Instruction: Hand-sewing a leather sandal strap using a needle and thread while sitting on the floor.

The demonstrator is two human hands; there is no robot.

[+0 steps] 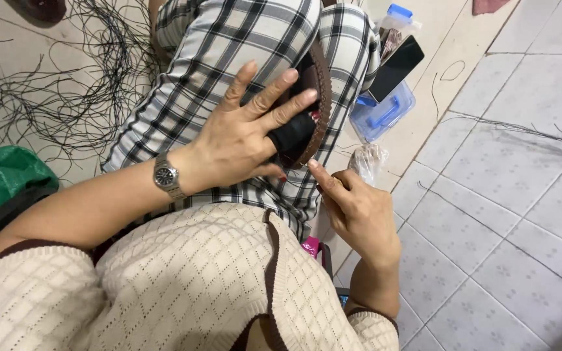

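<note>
Brown woven rim (321, 97) under left hand (239, 140); tiled floor (508, 195) alongside.

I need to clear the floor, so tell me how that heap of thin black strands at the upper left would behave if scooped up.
The black strands look thin and lie in loose curls, so they would probably flop. They cross one another, so they would likely tangle and drag along together. They seem light.

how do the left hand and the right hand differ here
The left hand lies flat with fingers spread on a dark woven piece on the lap; the right hand is curled, fingertips pinched, beside the lap. The left wrist wears a silver watch; the right wrist is bare. Both are bare hands coming out of cream knit sleeves.
</note>
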